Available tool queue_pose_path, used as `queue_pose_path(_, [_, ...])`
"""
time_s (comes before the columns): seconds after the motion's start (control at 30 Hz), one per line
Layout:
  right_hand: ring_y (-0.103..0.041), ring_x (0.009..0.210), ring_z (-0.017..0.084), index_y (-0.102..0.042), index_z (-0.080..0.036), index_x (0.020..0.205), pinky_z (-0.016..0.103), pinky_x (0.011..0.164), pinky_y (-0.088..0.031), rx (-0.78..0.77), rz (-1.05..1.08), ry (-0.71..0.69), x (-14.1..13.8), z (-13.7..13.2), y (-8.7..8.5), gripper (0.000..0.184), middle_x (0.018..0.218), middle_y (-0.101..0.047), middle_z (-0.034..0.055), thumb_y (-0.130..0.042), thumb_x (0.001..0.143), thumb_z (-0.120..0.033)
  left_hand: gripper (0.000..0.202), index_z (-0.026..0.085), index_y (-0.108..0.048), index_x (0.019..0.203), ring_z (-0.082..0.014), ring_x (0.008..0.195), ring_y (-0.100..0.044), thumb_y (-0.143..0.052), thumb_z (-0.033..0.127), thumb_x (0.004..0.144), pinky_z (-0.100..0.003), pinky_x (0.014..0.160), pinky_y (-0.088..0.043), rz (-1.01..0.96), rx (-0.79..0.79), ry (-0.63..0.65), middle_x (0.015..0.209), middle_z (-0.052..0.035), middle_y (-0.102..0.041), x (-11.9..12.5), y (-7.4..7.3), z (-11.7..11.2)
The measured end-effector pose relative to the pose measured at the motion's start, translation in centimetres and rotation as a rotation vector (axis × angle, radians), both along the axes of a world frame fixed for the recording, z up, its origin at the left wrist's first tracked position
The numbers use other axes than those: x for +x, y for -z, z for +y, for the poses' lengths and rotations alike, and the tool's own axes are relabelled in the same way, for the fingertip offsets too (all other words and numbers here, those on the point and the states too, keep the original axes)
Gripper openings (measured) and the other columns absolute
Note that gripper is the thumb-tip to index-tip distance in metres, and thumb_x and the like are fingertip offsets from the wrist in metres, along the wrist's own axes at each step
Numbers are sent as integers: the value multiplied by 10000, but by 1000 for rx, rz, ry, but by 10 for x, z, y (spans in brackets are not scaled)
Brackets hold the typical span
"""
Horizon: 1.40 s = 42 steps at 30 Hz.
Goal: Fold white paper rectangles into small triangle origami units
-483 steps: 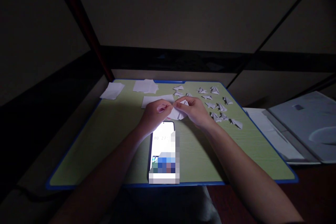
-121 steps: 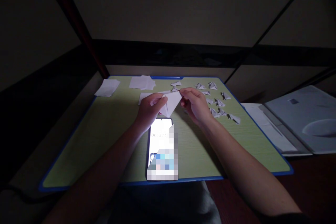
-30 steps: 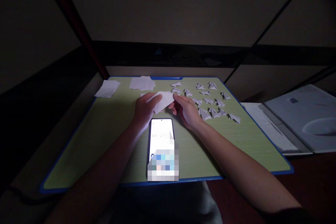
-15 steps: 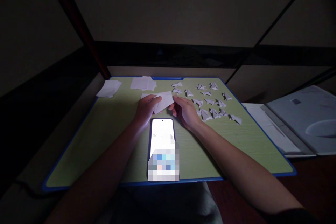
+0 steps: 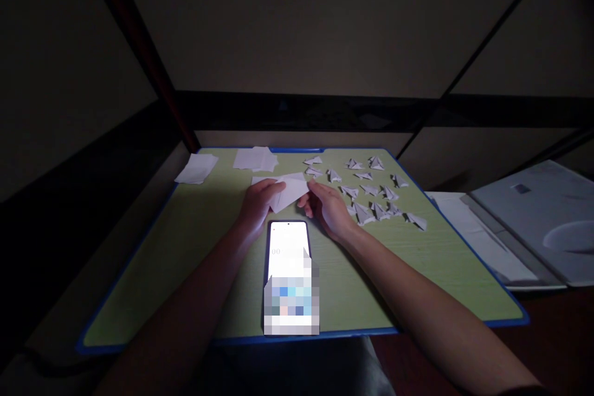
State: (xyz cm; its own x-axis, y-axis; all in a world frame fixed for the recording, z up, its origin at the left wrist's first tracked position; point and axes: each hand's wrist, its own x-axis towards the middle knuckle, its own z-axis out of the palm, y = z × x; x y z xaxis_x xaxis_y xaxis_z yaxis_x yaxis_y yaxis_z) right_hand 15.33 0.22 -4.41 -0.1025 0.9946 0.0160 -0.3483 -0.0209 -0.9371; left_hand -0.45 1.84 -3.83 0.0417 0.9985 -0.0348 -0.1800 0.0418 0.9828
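Observation:
A white paper sheet (image 5: 291, 190), partly folded, lies between my two hands above the lit phone (image 5: 288, 253). My left hand (image 5: 260, 203) presses its left side with the fingers closed over the edge. My right hand (image 5: 327, 207) pinches the paper's right corner. Both rest on a green board with a blue rim (image 5: 185, 241). Several small folded paper planes (image 5: 371, 192) lie to the right of my right hand.
Flat white paper pieces (image 5: 254, 159) and another sheet (image 5: 197, 168) lie at the board's far left. A grey folder or laptop (image 5: 533, 223) sits right of the board. The room is dark, with black bars behind the board.
Earlier I held the paper lifted between both hands; it has since come down onto the board. In the last second the hands barely moved; the camera tilted slightly.

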Motion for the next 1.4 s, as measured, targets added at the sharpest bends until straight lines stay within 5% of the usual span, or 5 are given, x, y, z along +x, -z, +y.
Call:
queue_pose_path(0.43, [-443, 443, 86, -636, -170, 620, 247, 448, -294, 24, -64, 90, 10, 4, -5, 387, 561, -593, -8, -716, 759, -523, 316, 160, -644, 714, -150, 589, -531, -775, 415, 581, -236, 461, -354, -35, -58, -23, 635, -3, -596, 0, -2, 3])
queue_pose_path(0.6, [-446, 433, 96, -687, -159, 796, 253, 437, -303, 28, -56, 172, 17, 6, -11, 425, 588, -623, -11, -691, 745, -581, 336, 164, -620, 695, -156, 623, -540, -804, 394, 534, -234, 469, -385, -118, -86, -43, 659, -9, -605, -1, -8, 0])
queue_pose_path(0.8, [-452, 427, 125, -650, -162, 971, 261, 438, -337, 8, -29, 62, 13, 8, -4, 497, 541, -622, -13, -522, 811, -615, 360, 154, -638, 736, -162, 649, -555, -803, 413, 548, -230, 480, -398, -111, -89, -30, 695, -19, -616, -1, -8, 1])
queue_pose_path(1.13, [-462, 400, 112, -642, -162, 806, 258, 429, -341, 49, -147, 96, 12, 7, -3, 522, 516, -622, -6, -598, 758, -680, 376, 158, -620, 754, -159, 643, -559, -811, 411, 553, -228, 469, -403, -131, -88, -34, 705, -12, -615, -3, -4, 3])
queue_pose_path(1.4, [-452, 403, 136, -565, -185, 967, 263, 442, -349, 57, -90, 26, 6, 4, -4, 342, 501, -629, -31, -472, 703, -381, 349, 157, -623, 760, -148, 630, -545, -796, 399, 579, -227, 471, -390, -124, -87, -22, 694, -5, -610, -1, -7, 1])
